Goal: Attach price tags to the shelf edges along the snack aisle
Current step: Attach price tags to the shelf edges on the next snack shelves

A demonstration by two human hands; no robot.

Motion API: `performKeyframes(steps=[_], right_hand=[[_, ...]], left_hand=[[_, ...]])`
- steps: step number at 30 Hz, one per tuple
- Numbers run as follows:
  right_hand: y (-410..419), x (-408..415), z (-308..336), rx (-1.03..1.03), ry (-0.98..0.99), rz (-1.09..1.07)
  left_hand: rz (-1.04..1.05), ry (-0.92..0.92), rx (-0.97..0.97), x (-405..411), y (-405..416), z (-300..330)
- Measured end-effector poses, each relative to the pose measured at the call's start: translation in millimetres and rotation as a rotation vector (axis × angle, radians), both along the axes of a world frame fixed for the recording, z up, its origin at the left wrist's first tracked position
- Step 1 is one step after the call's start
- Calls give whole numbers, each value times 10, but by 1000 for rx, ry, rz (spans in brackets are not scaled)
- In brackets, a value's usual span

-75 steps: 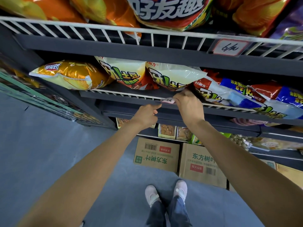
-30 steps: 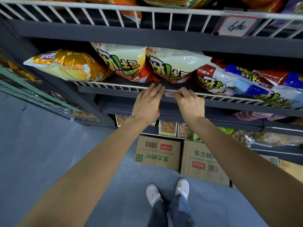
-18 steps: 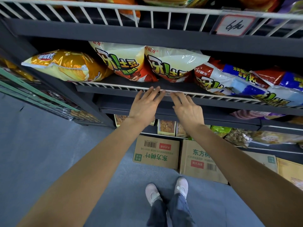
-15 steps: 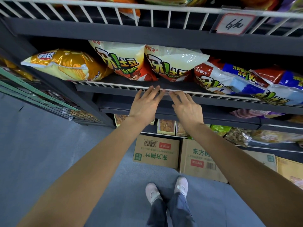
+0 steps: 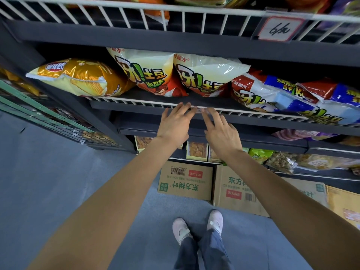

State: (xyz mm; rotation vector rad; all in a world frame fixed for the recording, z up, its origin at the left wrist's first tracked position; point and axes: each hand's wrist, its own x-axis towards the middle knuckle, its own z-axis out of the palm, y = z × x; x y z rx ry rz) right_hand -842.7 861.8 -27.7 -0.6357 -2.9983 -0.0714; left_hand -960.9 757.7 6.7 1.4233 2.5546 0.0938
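A small price tag (image 5: 198, 109) sits on the white wire front edge of the middle shelf (image 5: 132, 102), seen nearly edge-on between my two hands. My left hand (image 5: 175, 123) has its fingers straight, fingertips at the shelf edge just left of the tag. My right hand (image 5: 221, 131) is also spread with straight fingers, fingertips at the edge just right of the tag. Neither hand holds anything. Another price tag (image 5: 279, 29) with handwritten figures hangs in a clear holder on the upper shelf's wire edge at the right.
Chip bags fill the middle shelf: a gold bag (image 5: 78, 77) at left, two yellow-and-red bags (image 5: 148, 73), blue-and-white bags (image 5: 292, 98) at right. Cardboard boxes (image 5: 185, 180) stand on the grey floor under the lowest shelf. My feet (image 5: 196, 227) are below.
Both hands went from pinching the tag at the shelf edge to flat, spread fingers beside it. The tag stays on the wire edge. The view shifted slightly.
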Motion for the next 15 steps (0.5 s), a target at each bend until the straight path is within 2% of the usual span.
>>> performKeyframes(steps=[4,11,15], right_hand=[[2,-49,121,-111,18,-44],[-24,-104,346,-269,-104,-94],[37,-144,509,-482,-107,-112]], left_hand=[[-6,-13,-11,2,1,5],[1,-88,-57,3,15,105],[68,-201,-6,-16,39,329]])
